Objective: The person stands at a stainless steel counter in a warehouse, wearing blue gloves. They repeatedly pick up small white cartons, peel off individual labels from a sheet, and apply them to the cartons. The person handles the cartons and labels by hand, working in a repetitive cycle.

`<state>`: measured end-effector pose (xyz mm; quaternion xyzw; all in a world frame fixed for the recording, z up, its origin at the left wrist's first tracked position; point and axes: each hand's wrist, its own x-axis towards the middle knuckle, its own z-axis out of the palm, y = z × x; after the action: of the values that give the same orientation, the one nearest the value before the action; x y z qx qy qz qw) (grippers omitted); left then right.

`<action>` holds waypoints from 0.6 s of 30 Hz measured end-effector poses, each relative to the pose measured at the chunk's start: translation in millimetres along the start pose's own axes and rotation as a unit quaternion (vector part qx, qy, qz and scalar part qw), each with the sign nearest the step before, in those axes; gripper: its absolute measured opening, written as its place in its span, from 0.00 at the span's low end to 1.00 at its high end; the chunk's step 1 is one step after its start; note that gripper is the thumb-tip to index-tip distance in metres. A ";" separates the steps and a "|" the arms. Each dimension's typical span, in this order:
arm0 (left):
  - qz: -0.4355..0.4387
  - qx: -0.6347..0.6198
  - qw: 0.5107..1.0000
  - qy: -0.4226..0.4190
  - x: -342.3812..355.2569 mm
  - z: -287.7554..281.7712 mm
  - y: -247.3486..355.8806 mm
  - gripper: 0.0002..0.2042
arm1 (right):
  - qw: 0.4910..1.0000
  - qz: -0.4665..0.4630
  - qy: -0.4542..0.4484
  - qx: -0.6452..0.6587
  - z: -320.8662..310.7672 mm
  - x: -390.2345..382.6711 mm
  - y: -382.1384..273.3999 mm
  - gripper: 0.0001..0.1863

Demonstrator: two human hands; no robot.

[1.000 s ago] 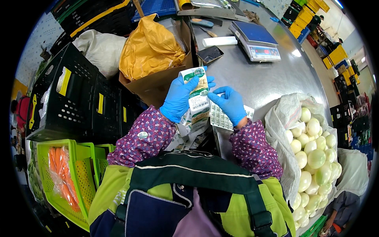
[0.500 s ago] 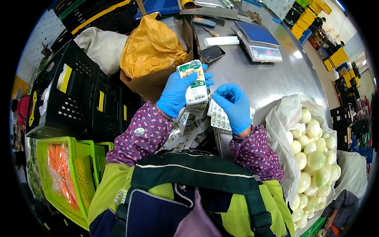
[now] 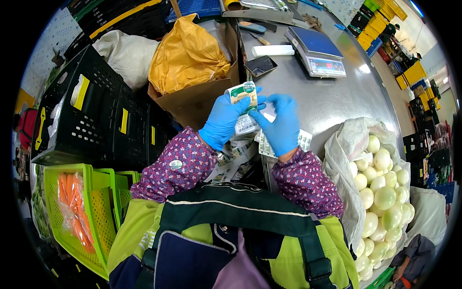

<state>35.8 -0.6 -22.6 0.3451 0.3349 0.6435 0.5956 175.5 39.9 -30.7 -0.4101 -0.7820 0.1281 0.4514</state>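
My left hand, in a blue glove, is closed around a strip of white-and-green printed labels, held up over the table's left edge. Beside it, my gloved right hand has its thumb against or very near the strip, with its fingers raised apart from the thumb and slightly blurred. Under the right hand a sheet of small white-and-green stickers lies on the metal table, partly covered. More label strips hang in a loose heap below my left hand.
A blue-topped scale, a white roll and a phone-like dark slab lie on the table. Peeled onions fill a sack at right. A carton holds a yellow bag. Black crates and a green basket with bagged carrots stand left.
My right hand has moved left and up from the sticker sheet towards the strip, and its fingers have parted. The strip in my left hand has tilted and shifted slightly.
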 end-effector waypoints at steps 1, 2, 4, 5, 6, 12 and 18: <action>-0.007 -0.014 1.000 -0.010 -0.2 -1.3 -0.2 0.16 | 0.996 -0.025 0.032 -0.080 -1.6 3.0 3.1 0.12; -0.014 -0.028 0.999 -0.019 -0.8 -3.2 0.0 0.17 | 0.996 0.032 -0.048 0.061 0.4 2.1 10.6 0.12; -0.043 -0.045 0.997 -0.034 0.7 -1.0 6.3 0.17 | 0.913 0.144 -0.198 0.328 5.2 -3.5 27.3 0.12; -0.064 -0.046 0.996 -0.036 2.8 0.8 14.5 0.18 | 0.868 0.210 -0.291 0.342 3.0 -12.0 31.4 0.12; -0.084 -0.046 0.995 -0.034 5.0 0.3 20.6 0.18 | 0.863 0.211 -0.336 0.312 1.5 -18.2 22.2 0.13; -0.017 -0.024 1.000 -0.006 7.7 -7.1 38.9 0.20 | 0.867 0.088 -0.452 0.189 -11.5 -50.2 27.8 0.13; -0.052 0.002 0.997 0.051 20.9 -36.3 -13.8 0.17 | 0.970 -0.003 -0.241 -0.044 -33.7 -11.3 110.1 0.15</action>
<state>11.5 20.5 -52.8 0.2953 0.3832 0.6279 0.6097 263.6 95.0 -81.4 -0.3847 -0.8737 0.1869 0.2317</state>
